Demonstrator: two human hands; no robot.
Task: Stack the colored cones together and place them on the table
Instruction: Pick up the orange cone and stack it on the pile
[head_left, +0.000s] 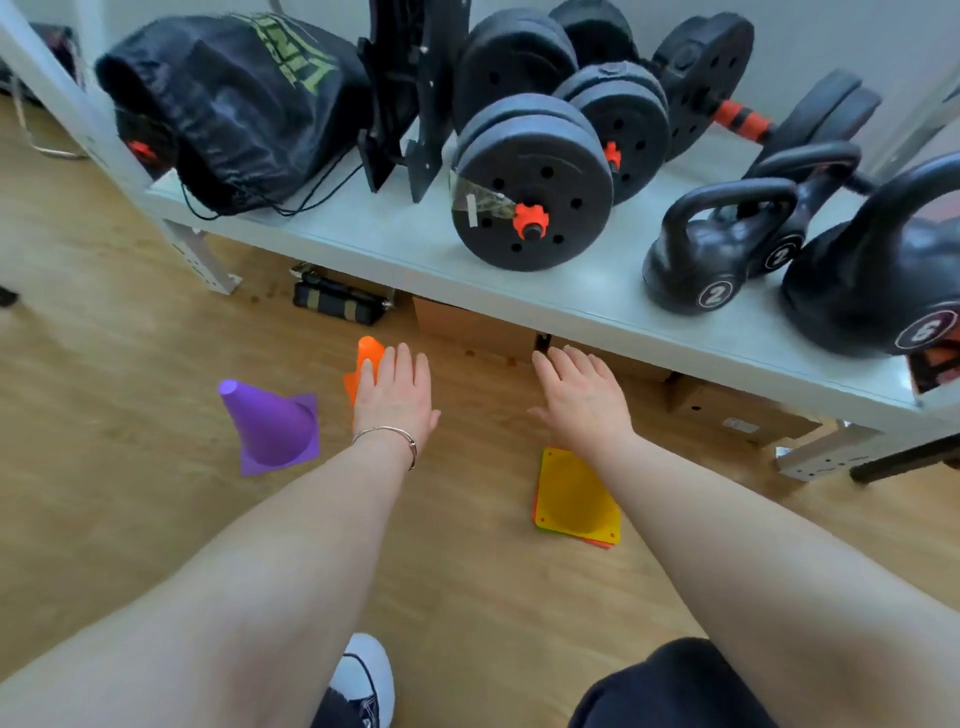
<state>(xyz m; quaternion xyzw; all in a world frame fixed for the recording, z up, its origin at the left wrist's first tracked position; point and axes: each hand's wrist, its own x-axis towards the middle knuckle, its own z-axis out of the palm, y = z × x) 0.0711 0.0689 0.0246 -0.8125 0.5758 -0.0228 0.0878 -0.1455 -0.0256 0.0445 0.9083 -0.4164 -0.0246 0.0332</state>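
Fingers (400, 364) spread on both your hands, holding nothing; kettlebells (711, 260) say "2"; purple cone (270, 421) upright mid-left, tip tilted up-left.

Bare wood floor (130, 519) open at left and centre, purple cone (272, 423) and orange cone (366, 364) standing apart, low shelf (395, 244) edge overhanging boxes (727, 410) beyond.

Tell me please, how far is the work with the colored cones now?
Partly done: a yellow cone on the floor already sits on other cones, whose edges show beneath it. In hand: nothing yet; the left hand reaches open toward the orange cone, and the right hand is open too. Left: adding the orange and purple cone, then moving the stack onto the table.
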